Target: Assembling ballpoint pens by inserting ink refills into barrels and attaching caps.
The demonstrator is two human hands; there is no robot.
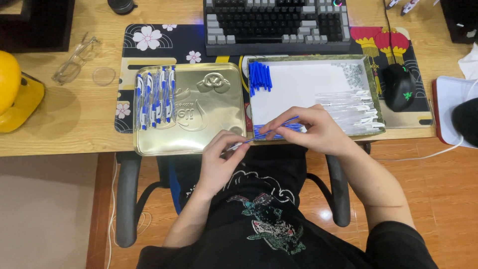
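Observation:
My left hand (221, 157) pinches the white tip end of a thin blue pen refill (271, 129) just below the desk edge. My right hand (313, 130) grips the same refill farther up, over the front edge of a shallow white box (298, 84). The box holds a bunch of blue caps (259, 77) at its back left, more blue refills (279, 130) at the front under my right hand, and several clear pen barrels (356, 107) on the right. To the left, a gold tin lid (209, 112) carries several finished blue-and-white pens (155, 95).
A grey keyboard (276, 22) lies behind the box on a dark flowered desk mat (159, 42). A black mouse (398, 87) sits right, glasses (74, 60) and a yellow object (12, 89) left. Chair armrests (127, 199) flank my lap.

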